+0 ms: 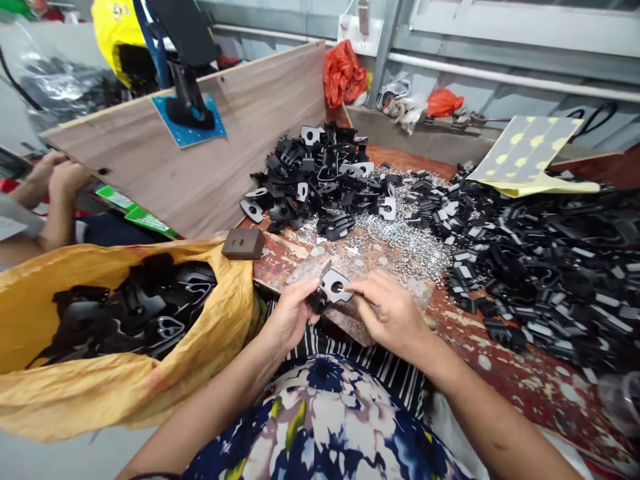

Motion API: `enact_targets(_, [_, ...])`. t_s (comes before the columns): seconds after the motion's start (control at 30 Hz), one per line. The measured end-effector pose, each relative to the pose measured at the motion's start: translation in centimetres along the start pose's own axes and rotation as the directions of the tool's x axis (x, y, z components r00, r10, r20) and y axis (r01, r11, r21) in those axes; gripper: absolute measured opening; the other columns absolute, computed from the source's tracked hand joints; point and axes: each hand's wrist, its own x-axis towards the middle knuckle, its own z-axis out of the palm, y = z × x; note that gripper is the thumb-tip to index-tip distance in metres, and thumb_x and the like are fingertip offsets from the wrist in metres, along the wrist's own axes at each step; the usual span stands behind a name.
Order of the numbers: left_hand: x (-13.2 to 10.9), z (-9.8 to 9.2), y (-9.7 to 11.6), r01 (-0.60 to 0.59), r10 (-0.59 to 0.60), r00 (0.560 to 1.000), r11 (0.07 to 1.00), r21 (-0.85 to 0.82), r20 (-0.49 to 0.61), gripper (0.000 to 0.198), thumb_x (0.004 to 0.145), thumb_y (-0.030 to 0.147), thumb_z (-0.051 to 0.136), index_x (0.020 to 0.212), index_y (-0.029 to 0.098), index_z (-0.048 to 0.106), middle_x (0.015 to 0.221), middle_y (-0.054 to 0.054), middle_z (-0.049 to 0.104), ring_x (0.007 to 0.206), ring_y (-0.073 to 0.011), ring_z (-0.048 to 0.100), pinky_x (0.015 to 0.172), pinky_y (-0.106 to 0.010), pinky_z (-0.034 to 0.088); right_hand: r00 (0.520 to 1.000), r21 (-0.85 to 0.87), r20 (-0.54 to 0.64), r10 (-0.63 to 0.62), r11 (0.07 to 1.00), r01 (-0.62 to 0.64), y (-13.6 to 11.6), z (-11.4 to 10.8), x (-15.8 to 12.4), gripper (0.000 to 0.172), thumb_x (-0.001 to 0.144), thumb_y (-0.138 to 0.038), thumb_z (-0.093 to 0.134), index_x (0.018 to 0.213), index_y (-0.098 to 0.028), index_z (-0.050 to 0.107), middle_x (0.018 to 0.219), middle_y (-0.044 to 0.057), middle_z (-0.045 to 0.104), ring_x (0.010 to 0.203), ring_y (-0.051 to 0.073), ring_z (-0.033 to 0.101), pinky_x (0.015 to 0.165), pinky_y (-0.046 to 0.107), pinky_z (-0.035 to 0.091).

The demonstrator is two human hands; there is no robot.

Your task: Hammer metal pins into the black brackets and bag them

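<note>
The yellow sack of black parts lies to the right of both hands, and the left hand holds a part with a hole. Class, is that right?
Not quite: the head view shows the yellow sack of black parts to the left of both hands. The left hand does hold a part with a hole.

A small black part (329,277) has a flat, light grey face pierced by a rounded hole with a dark interior. It is held up off the table (280,257), near its front edge, with the grey face tilted upward. The left hand (295,307) grips its left side, where a narrow dark piece juts above the face. At the hole's right side, by the fingertips of the right hand (393,310), shows a bright sliver (343,289), too small to identify.
</note>
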Motion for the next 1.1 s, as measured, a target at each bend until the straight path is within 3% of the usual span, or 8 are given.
enact_targets(0.1, [0.4,0.3,-0.4,-0.002,0.001,0.999,1.0,0.016,0.047,0.033,0.071,0.042,0.086,0.069,0.014,0.071,0.065,-0.002,0.063,0.05,-0.0085,0.049,0.036,-0.017,0.035,0.999,0.022,-0.033,-0.026,0.999,0.027,-1.3,1.1,0.1,0.023,0.095,-0.009,0.052,0.103,-0.021,0.069,0.084,0.003,0.066,0.081,0.017,0.058,0.075,0.035,0.05])
enact_targets(0.4, [0.6,0.1,-1.1,-0.002,0.003,0.998,1.0,-0.012,0.062,0.035,0.071,0.044,0.088,0.07,0.014,0.07,0.061,0.0,0.061,0.048,-0.0081,0.05,0.039,-0.019,0.044,0.999,0.016,-0.017,-0.034,0.999,0.034,-0.6,1.7,0.4,0.026,0.093,-0.008,0.051,0.101,-0.022,0.071,0.083,0.002,0.066,0.079,0.017,0.058,0.075,0.035,0.05])
enact_targets(0.53, [0.5,0.0,-1.2,0.003,-0.001,0.998,1.0,-0.028,0.055,0.037,0.071,0.045,0.088,0.07,0.014,0.068,0.061,0.001,0.059,0.049,-0.0085,0.051,0.04,-0.019,0.044,0.997,-0.112,0.021,-0.079,0.99,0.08,-1.2,1.9,0.3,0.023,0.096,-0.008,0.05,0.1,-0.018,0.071,0.085,0.005,0.065,0.082,0.019,0.056,0.075,0.035,0.049])
enact_targets(0.73, [0.0,0.4,-1.6,-0.013,0.011,1.0,0.996,-0.092,-0.02,0.033,0.071,0.038,0.089,0.071,0.016,0.064,0.065,0.003,0.058,0.055,-0.0083,0.051,0.049,-0.02,0.047,0.942,-0.47,0.161,-0.296,0.816,0.336,-2.9,2.3,0.9,0.025,0.098,-0.008,0.05,0.083,-0.018,0.067,0.075,0.006,0.059,0.074,0.021,0.047,0.068,0.038,0.042])
enact_targets(1.0, [-0.5,0.4,-2.6,-0.055,0.047,0.996,0.992,-0.112,-0.074,0.033,0.069,0.031,0.088,0.068,0.016,0.059,0.064,0.005,0.055,0.057,-0.0067,0.048,0.054,-0.017,0.042,0.891,-0.515,0.177,-0.418,0.732,0.446,-3.7,3.6,0.3,0.022,0.098,-0.009,0.05,0.093,-0.016,0.07,0.078,0.007,0.061,0.074,0.022,0.05,0.07,0.04,0.041])
enact_targets(1.1, [-0.8,0.7,-2.6,-0.042,0.036,0.997,0.994,-0.1,-0.062,0.037,0.068,0.032,0.089,0.065,0.016,0.056,0.063,0.006,0.051,0.055,-0.0058,0.045,0.053,-0.017,0.039,0.885,-0.524,0.177,-0.43,0.72,0.455,-3.7,3.6,0.2,0.022,0.098,-0.009,0.051,0.088,-0.018,0.069,0.078,0.007,0.062,0.076,0.022,0.051,0.073,0.039,0.043])
